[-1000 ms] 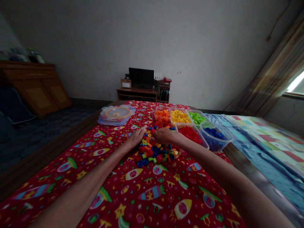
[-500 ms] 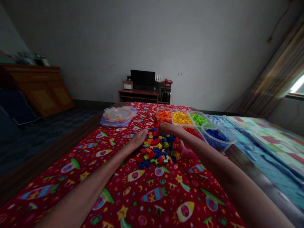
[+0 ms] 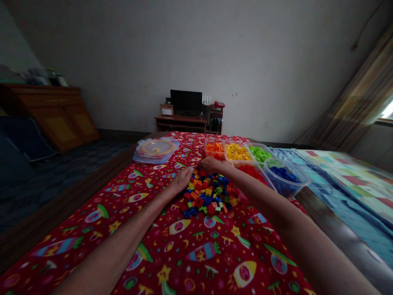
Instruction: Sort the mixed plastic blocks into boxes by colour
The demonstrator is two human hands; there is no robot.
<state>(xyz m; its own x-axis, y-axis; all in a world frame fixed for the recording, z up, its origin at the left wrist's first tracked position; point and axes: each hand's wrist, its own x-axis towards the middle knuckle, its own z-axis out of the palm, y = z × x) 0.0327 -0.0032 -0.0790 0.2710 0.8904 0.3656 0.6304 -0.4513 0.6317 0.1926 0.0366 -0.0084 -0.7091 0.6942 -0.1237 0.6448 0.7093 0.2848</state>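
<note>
Drawing close to the fingertips of the left hand [image 3: 183,179], the right hand [image 3: 210,164] has been brought from over the middle of the pile of mixed toy bricks [image 3: 208,192] to its far edge, and then a little farther left. By this shift the middle and near part of the pile have been uncovered, and red, blue, yellow, orange and green bricks can be seen there, all jumbled together. The left hand has been kept along the left edge of the pile, its fingers stretched out and close together, with nothing seen in their hold. The right hand's fingers are curled downward and mostly hidden; whether a brick is pinched there cannot be told.

The pile lies on the red tablecloth [image 3: 175,250]. To its far right, orange pieces [image 3: 215,150], yellow pieces [image 3: 238,152] and green pieces [image 3: 260,154] are held apart in clear containers [image 3: 225,152], with red pieces [image 3: 249,171] nearer and blue pieces [image 3: 284,174] in a round tub [image 3: 290,189] at the right. From the hands' nearness, attention is judged to be on the pile's far edge, with many bricks left unsorted.
</note>
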